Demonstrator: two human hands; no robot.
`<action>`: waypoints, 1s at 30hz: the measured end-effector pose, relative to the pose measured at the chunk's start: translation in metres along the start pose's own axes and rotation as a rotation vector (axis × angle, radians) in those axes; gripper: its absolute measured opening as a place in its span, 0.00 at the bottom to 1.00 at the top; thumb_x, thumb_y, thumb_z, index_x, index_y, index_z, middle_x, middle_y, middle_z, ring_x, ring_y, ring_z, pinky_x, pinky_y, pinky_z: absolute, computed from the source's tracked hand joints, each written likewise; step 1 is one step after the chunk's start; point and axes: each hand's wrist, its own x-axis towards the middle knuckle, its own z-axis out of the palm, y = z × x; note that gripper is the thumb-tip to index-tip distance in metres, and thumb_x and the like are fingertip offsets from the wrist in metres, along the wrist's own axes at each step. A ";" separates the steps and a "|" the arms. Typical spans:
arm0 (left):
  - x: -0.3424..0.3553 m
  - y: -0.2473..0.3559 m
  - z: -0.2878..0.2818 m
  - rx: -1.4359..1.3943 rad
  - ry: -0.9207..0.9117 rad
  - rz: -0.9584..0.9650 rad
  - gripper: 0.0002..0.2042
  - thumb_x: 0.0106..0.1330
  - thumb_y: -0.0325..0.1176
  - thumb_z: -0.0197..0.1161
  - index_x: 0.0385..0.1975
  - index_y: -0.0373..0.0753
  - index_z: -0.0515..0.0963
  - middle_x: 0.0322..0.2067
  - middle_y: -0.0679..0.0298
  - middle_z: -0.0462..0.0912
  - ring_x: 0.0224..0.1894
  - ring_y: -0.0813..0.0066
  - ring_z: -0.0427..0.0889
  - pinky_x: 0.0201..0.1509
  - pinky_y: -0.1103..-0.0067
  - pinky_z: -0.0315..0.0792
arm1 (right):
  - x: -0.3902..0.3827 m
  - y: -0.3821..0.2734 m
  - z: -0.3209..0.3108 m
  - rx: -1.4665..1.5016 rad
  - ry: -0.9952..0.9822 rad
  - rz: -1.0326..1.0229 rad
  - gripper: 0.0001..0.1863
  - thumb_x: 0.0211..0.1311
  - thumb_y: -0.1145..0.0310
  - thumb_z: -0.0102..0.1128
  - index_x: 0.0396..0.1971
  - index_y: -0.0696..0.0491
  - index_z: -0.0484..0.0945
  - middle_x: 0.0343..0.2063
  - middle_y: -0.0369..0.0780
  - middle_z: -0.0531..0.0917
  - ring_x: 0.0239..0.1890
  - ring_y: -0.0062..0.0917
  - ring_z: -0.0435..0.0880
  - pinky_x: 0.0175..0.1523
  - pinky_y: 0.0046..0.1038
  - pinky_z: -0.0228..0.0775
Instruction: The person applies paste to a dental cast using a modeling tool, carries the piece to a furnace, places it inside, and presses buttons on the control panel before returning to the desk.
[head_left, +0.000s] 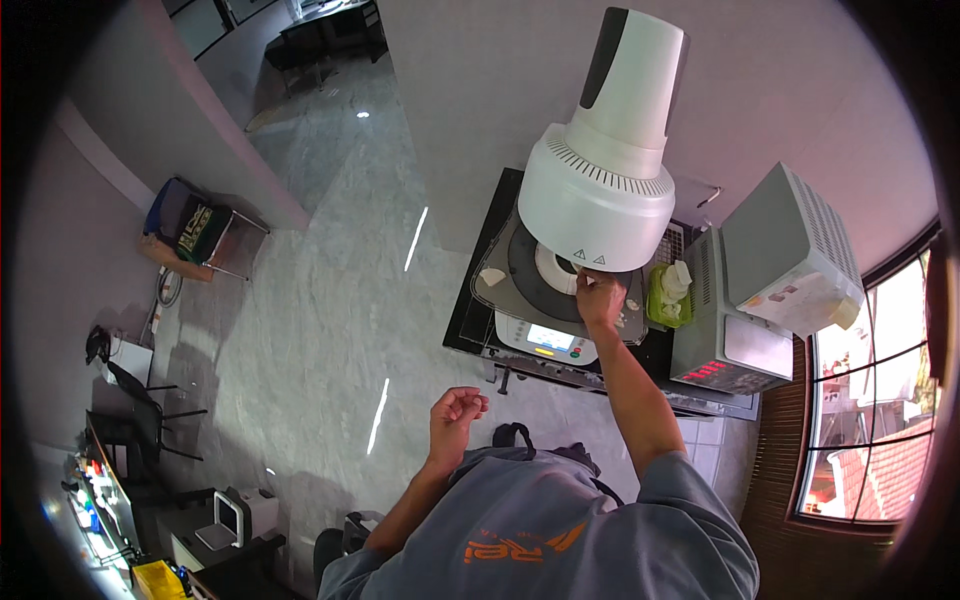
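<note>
A white dental-type furnace (597, 205) stands on a black table with its large round head raised. Below the head lies a dark round plate with a white ring (552, 272) at its middle. My right hand (601, 298) reaches in beside this ring, fingers bent down and pinched together. The head's rim and the hand itself hide whatever the fingertips hold. Small pale pieces (630, 306) lie on the grey tray just right of that hand. My left hand (458, 415) hangs in the air in front of my body, fingers curled in loosely, and nothing shows in it.
A lit control panel (550, 338) faces me under the tray. To the right are a green basket (664, 300) with a white bottle and two stacked grey units (735, 345), the lower with a red display. The table's front edge (520, 362) is near my body.
</note>
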 end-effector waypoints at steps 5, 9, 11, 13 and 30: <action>0.000 -0.003 0.000 -0.031 -0.005 0.000 0.08 0.73 0.25 0.62 0.49 0.34 0.79 0.41 0.60 0.88 0.42 0.75 0.84 0.49 0.77 0.75 | 0.008 0.009 0.007 -0.117 -0.052 -0.018 0.07 0.52 0.65 0.74 0.32 0.45 0.92 0.32 0.47 0.89 0.33 0.47 0.88 0.40 0.43 0.81; 0.000 -0.004 -0.001 -0.032 0.002 -0.008 0.08 0.73 0.25 0.62 0.49 0.34 0.79 0.41 0.60 0.87 0.42 0.76 0.84 0.49 0.78 0.74 | 0.011 0.011 0.012 -0.111 -0.022 -0.073 0.07 0.52 0.64 0.73 0.32 0.47 0.91 0.32 0.46 0.89 0.34 0.48 0.89 0.41 0.44 0.82; -0.001 -0.004 -0.002 -0.035 0.008 -0.007 0.08 0.73 0.25 0.62 0.49 0.34 0.79 0.41 0.60 0.87 0.42 0.76 0.84 0.49 0.78 0.74 | 0.013 0.010 0.013 -0.122 -0.015 -0.048 0.08 0.53 0.63 0.73 0.31 0.49 0.90 0.31 0.46 0.90 0.34 0.48 0.89 0.41 0.45 0.82; -0.001 -0.005 -0.002 -0.027 0.022 -0.005 0.08 0.73 0.25 0.62 0.49 0.34 0.79 0.41 0.60 0.88 0.42 0.76 0.84 0.49 0.78 0.74 | 0.015 0.008 0.014 -0.126 -0.014 -0.044 0.08 0.53 0.63 0.72 0.31 0.50 0.90 0.31 0.45 0.90 0.34 0.48 0.89 0.41 0.45 0.82; 0.000 -0.004 -0.002 -0.018 0.026 -0.016 0.08 0.73 0.25 0.62 0.49 0.35 0.79 0.40 0.61 0.87 0.42 0.75 0.84 0.50 0.78 0.75 | 0.013 0.002 0.013 -0.187 -0.053 -0.009 0.09 0.54 0.62 0.72 0.31 0.49 0.90 0.31 0.44 0.90 0.34 0.47 0.89 0.41 0.45 0.82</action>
